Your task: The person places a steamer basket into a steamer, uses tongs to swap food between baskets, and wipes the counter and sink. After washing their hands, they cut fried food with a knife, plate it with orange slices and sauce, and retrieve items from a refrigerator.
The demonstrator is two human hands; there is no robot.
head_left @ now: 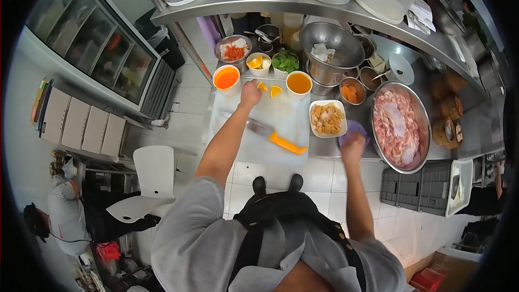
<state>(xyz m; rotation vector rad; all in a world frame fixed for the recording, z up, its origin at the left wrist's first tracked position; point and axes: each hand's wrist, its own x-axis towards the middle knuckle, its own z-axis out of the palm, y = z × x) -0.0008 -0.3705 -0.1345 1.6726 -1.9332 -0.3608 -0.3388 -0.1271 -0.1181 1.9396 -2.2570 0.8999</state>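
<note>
My left hand (250,93) is closed at the far edge of the white cutting board (232,143), its fingertips on an orange wedge (262,87). A second wedge (275,91) lies just right of it. Across the board rests a knife with a yellow handle (288,143), its blade pointing to the far left. My right hand (353,148) is bunched on a purple cloth (354,130) at the counter's front edge. Between the cloth and the board stands a square white bowl (328,119) of light-brown chunks.
Cups of orange liquid (226,79) and amber liquid (299,84) stand behind the board, near a cup of green leaves (285,62). A large bowl of raw meat (400,124) sits at right. Overhead runs a steel shelf (259,4). A white chair (153,170) stands at left; another person (67,216) is farther back.
</note>
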